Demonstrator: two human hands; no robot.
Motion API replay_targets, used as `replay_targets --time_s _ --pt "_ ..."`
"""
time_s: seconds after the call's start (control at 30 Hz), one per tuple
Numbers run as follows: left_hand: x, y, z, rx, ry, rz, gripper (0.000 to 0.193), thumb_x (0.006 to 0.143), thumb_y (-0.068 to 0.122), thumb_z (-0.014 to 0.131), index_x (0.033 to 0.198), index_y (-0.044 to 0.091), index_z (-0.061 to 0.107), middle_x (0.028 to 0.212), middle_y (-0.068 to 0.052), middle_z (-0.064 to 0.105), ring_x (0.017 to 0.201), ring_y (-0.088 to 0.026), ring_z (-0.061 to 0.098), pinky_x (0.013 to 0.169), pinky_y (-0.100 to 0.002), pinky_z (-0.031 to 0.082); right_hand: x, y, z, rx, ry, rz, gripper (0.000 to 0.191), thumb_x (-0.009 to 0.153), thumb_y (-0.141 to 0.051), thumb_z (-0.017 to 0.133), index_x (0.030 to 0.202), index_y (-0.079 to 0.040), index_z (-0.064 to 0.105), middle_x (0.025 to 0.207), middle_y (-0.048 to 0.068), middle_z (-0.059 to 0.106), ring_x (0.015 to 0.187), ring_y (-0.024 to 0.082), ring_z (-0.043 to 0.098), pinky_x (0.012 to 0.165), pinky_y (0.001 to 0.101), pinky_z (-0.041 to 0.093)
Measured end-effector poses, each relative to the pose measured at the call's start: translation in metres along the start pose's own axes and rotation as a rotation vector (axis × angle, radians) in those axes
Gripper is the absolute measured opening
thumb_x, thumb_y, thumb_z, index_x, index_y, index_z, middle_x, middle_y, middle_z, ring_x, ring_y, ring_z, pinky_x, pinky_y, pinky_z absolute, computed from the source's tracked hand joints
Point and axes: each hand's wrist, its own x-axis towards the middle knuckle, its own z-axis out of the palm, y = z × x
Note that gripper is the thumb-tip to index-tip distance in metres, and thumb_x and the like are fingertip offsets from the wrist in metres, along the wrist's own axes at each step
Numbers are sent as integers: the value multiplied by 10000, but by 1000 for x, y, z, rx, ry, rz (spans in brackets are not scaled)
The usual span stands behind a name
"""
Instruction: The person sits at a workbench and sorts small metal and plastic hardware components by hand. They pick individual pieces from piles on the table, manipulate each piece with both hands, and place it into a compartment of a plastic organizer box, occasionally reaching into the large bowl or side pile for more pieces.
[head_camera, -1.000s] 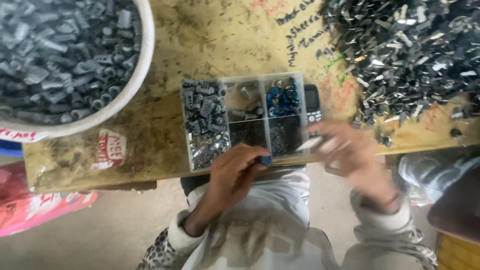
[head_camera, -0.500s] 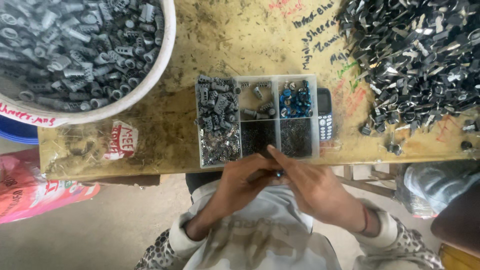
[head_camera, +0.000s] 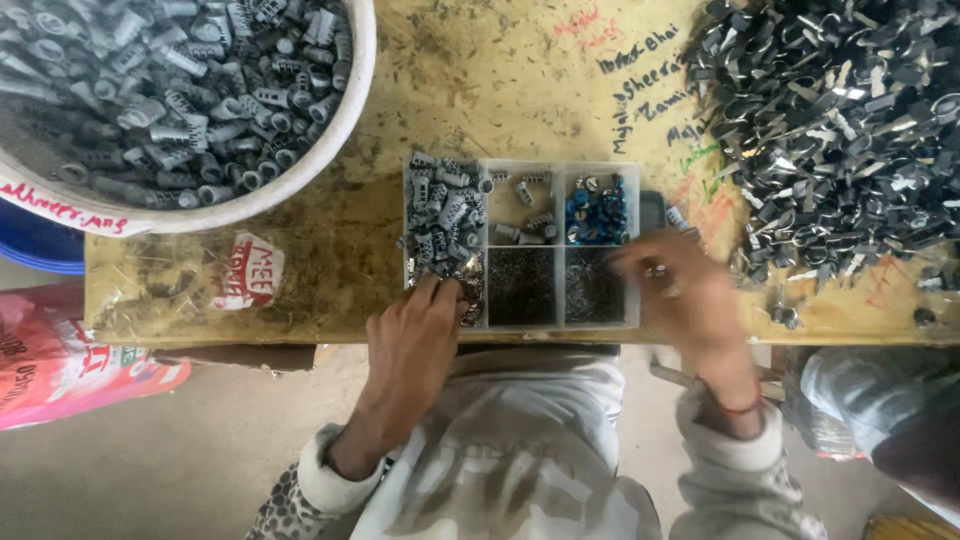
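From the head view, a scuffed yellow bench (head_camera: 520, 90) with scribbles stands over a bare concrete floor (head_camera: 170, 450), a pink bag (head_camera: 60, 360) lying below its left end. The clear compartment box (head_camera: 522, 245) sits at the near edge, long axis along that edge, holding grey sleeves, blue-headed screws and dark small parts. The left hand (head_camera: 415, 325) dips curled fingers into its near-left compartment; the blurred right hand (head_camera: 680, 285) hovers at the box's right end, grip unclear, between a white tub (head_camera: 180, 100) of grey sleeves and a heap of metal clips (head_camera: 840, 130).
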Motion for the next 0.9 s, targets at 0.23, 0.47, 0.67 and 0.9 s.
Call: replay_targets --time_s 0.23,0.47,0.67,0.9 --pt "-7 -3 -15 -327 184 117 86 921 102 686 1002 90 663 975 -100 708 775 -331 699 659 -447 554 22 -38 52 -218 -124 -520 369 797 -97 657 1129 57 605 1065 208 656 894 384 695 662 442 524" --pt "-10 -7 -11 -644 222 23 139 863 41 767 987 41 704 928 -97 748 764 -200 746 663 -323 582 20 -25 58 22 -355 26 136 962 -141 647 1037 -28 639 933 114 691 763 301 680 642 412 525" --pt "-10 2 4 -1125 82 -34 175 906 8 754 1077 35 773 935 -68 777 766 -112 751 631 -249 634 1 -19 55 910 -420 434 165 1054 -139 566 1111 1 633 967 31 663 760 92 621 644 265 516" --pt "-7 30 21 -1298 169 120 218 962 -32 719 1170 27 748 1009 -76 757 862 -119 761 744 -249 675 -27 -28 64 1108 -324 523 245 1092 -230 509 1194 -30 606 916 15 667 736 71 578 629 216 475"
